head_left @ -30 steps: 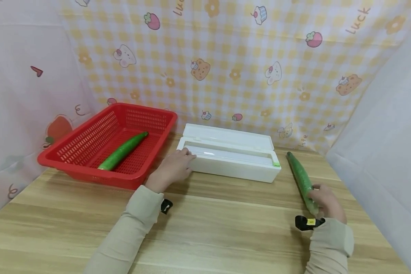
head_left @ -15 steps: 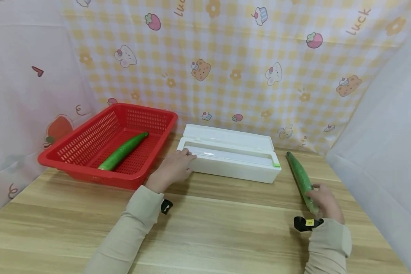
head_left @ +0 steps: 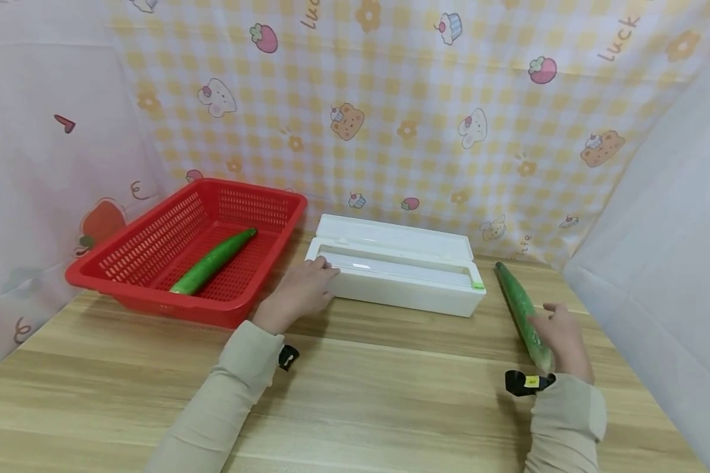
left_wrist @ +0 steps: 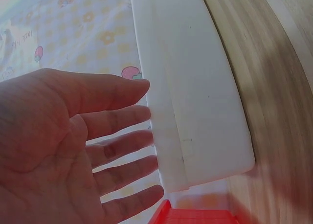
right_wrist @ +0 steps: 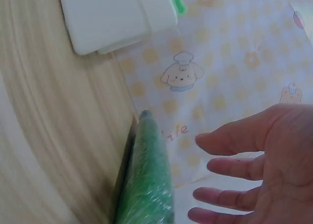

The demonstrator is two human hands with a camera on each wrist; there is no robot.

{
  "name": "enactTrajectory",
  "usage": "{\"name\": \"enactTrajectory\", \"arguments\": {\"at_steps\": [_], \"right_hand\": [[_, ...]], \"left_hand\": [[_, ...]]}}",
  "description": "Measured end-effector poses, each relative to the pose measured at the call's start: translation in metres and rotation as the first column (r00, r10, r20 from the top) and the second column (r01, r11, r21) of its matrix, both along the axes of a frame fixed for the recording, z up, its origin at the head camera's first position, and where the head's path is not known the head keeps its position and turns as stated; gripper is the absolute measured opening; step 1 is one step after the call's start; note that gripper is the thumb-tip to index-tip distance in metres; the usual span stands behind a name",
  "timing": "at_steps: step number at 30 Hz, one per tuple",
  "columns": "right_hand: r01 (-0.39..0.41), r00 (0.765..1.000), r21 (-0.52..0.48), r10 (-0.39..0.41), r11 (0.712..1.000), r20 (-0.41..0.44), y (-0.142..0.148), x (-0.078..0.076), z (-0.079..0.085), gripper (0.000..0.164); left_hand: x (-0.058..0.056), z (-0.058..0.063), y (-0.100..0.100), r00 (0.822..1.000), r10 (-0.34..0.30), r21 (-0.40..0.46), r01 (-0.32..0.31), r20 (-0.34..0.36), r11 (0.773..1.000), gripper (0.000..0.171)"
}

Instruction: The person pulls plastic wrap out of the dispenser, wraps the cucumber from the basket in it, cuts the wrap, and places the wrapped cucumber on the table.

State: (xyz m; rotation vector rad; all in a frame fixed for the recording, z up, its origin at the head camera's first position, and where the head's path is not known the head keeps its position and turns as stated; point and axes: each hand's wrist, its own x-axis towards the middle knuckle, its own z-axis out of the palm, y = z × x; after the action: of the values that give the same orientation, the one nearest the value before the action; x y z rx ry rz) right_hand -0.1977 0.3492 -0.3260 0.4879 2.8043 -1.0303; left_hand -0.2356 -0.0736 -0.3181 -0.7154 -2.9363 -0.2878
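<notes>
A cucumber (head_left: 519,309) wrapped in clear film lies on the table at the right; its shiny wrap (right_wrist: 149,185) shows in the right wrist view. My right hand (head_left: 559,332) is right over its near end, and in its wrist view the fingers (right_wrist: 227,197) are spread with nothing between them. In the middle stands a long white cling film dispenser (head_left: 396,289), lid raised at the back, a green tab at its right end. At its left end is my left hand (head_left: 304,289), the straight fingertips (left_wrist: 142,111) right at the dispenser's edge.
A red plastic basket (head_left: 106,276) stands at the left, close beside my left hand, with a second cucumber (head_left: 213,261) lying in it. Behind the wooden table (head_left: 402,407) hangs a patterned curtain (head_left: 390,98), with pale cloth at both sides.
My right hand has let go of the wrapped cucumber and risen slightly, its fingers opening. The cucumber stays on the table. My left hand and the dispenser have not moved.
</notes>
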Motion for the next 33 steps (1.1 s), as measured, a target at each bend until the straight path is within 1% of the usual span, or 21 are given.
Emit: {"name": "enactTrajectory", "arguments": {"at_steps": [2, 5, 7, 9, 11, 15, 18, 21, 24, 29, 33], "right_hand": [[0.012, 0.997, 0.025, -0.010, 1.000, -0.072, -0.004, -0.001, 0.003, 0.068], [0.010, 0.983, 0.066, 0.002, 0.998, -0.182, -0.013, -0.003, 0.007, 0.062], [0.011, 0.970, 0.077, 0.008, 0.997, -0.242, -0.021, -0.004, 0.010, 0.058], [0.000, 0.953, 0.106, 0.032, 0.994, -0.302, -0.030, -0.006, 0.013, 0.054], [-0.005, 0.940, 0.095, 0.037, 0.995, -0.340, -0.040, -0.008, 0.015, 0.052], [-0.042, 0.898, 0.110, 0.086, 0.993, -0.431, -0.058, -0.016, 0.015, 0.044], [-0.090, 0.855, 0.152, 0.155, 0.984, -0.495, -0.073, -0.022, 0.012, 0.036], [-0.143, 0.821, 0.200, 0.229, 0.969, -0.524, -0.086, -0.028, 0.008, 0.030], [-0.179, 0.811, 0.246, 0.285, 0.953, -0.511, -0.096, -0.032, 0.004, 0.027], [-0.204, 0.815, 0.280, 0.321, 0.938, -0.482, -0.103, -0.037, -0.002, 0.025], [-0.207, 0.820, 0.312, 0.338, 0.927, -0.461, -0.102, -0.039, -0.006, 0.023]], "left_hand": [[-0.001, -0.001, 0.001, 1.000, 0.003, 0.002, -0.003, -0.017, 1.000, 0.040], [-0.002, -0.002, 0.003, 0.998, 0.019, 0.041, -0.017, -0.052, 0.999, 0.040], [-0.004, -0.004, 0.004, 0.996, 0.035, 0.088, -0.027, -0.084, 0.996, 0.042], [-0.005, -0.006, 0.004, 0.991, 0.047, 0.148, -0.029, -0.122, 0.989, 0.042], [-0.007, -0.009, 0.004, 0.988, 0.058, 0.206, -0.028, -0.145, 0.978, 0.042], [-0.011, -0.013, 0.003, 0.986, 0.078, 0.306, -0.030, -0.145, 0.951, 0.041], [-0.013, -0.016, 0.004, 0.986, 0.086, 0.347, -0.032, -0.144, 0.938, 0.040], [-0.015, -0.018, 0.003, 0.983, 0.087, 0.352, -0.024, -0.163, 0.936, 0.039], [-0.016, -0.021, 0.004, 0.980, 0.088, 0.351, -0.020, -0.178, 0.936, 0.038], [-0.018, -0.024, 0.003, 0.977, 0.098, 0.345, -0.026, -0.191, 0.938, 0.037], [-0.022, -0.026, 0.002, 0.979, 0.128, 0.374, -0.060, -0.158, 0.925, 0.038]]}}
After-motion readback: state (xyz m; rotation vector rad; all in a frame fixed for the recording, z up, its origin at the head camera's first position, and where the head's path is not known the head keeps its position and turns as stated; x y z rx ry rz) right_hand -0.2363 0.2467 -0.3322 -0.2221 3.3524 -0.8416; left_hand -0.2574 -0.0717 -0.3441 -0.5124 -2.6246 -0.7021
